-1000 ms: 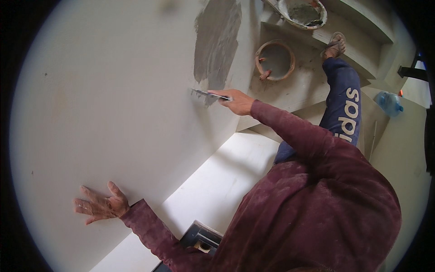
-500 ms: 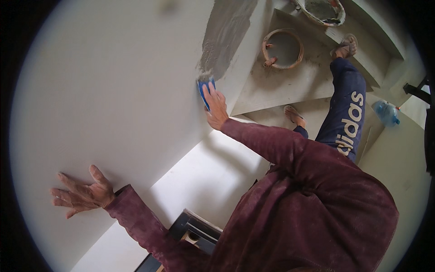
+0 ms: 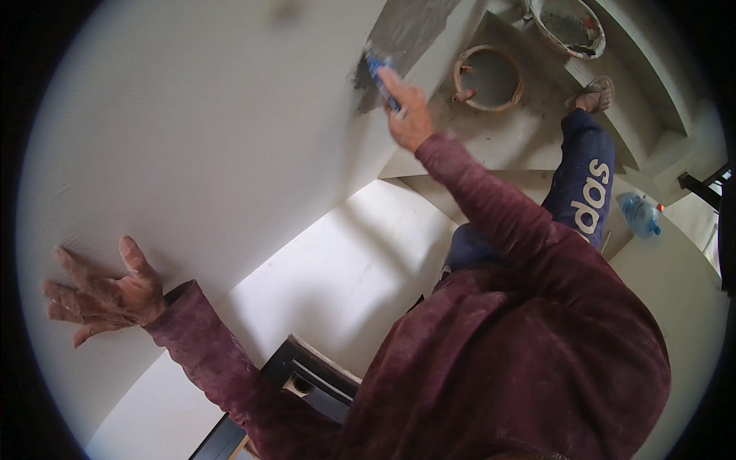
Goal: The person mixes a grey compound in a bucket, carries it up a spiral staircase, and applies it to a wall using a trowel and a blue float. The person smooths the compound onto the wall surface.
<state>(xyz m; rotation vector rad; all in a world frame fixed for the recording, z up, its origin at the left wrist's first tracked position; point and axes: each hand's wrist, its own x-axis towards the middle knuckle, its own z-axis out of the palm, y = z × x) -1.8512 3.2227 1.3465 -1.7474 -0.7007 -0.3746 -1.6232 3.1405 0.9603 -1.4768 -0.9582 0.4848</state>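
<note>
In my right hand (image 3: 410,115) is a flat blue hand tool (image 3: 381,77) with pale paste on its tip; its exact kind is hard to make out. My fingers close around it, and its tip is at the lower edge of a grey coated patch (image 3: 410,34) on the white wall (image 3: 215,130). The patch looks darker and wetter beside the tool. My left hand (image 3: 107,295) lies against the wall at the lower left, fingers spread and dusty, holding nothing.
A round bucket (image 3: 521,88) holding grey liquid stands on the stairs, with a second paste-smeared bucket (image 3: 602,42) higher up. My sandalled foot (image 3: 596,93) rests on a step near them. A clear blue plastic bottle (image 3: 640,215) lies at right; a dark frame (image 3: 287,353) is below.
My right hand has moved up and to the right with the blue tool. Dark grey material now shows left of the patch. My left hand sits slightly higher and further left in view.
</note>
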